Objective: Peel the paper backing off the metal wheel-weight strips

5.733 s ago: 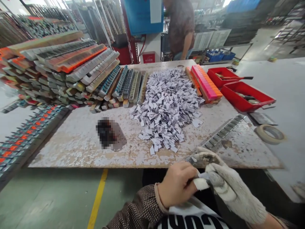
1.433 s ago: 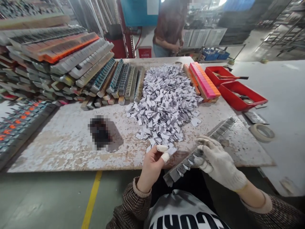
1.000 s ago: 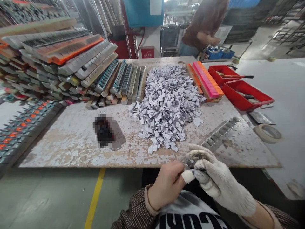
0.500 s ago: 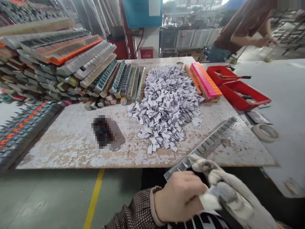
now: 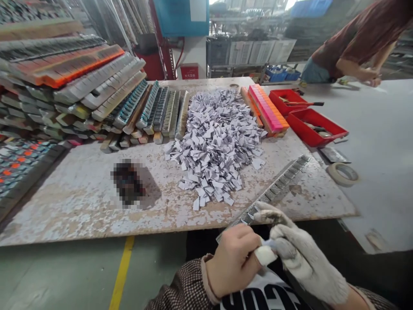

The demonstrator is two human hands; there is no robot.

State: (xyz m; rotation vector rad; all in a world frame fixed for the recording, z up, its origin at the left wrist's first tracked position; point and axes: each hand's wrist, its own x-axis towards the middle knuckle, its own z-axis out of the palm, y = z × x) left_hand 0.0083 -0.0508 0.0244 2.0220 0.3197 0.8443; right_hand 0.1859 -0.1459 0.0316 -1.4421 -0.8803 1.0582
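My left hand (image 5: 237, 260) is bare, its fingers curled in a pinch, with a white wrap (image 5: 266, 256) on the thumb. My right hand (image 5: 306, 258) wears a soiled white knit glove and is also closed. Between the fingertips of both hands is a small pale white piece (image 5: 268, 243), mostly covered by the fingers. Just beyond the hands, a slotted grey metal strip (image 5: 280, 185) lies diagonally over the table's front edge. Small white pointed bits stand in its near slots, and the gloved fingers reach close to it.
A heap of small white pieces (image 5: 213, 146) covers the table's middle. Stacked slotted bars (image 5: 97, 86) stand at left, pink and orange blocks (image 5: 267, 107) behind. Red bins (image 5: 318, 127) and a tape roll (image 5: 342, 174) are at right. Another person (image 5: 358, 51) leans over the far table.
The view has shifted slightly to the right. My hands have moved up a little, with fingertips meeting around the small pale piece. The strip stays on the table edge.
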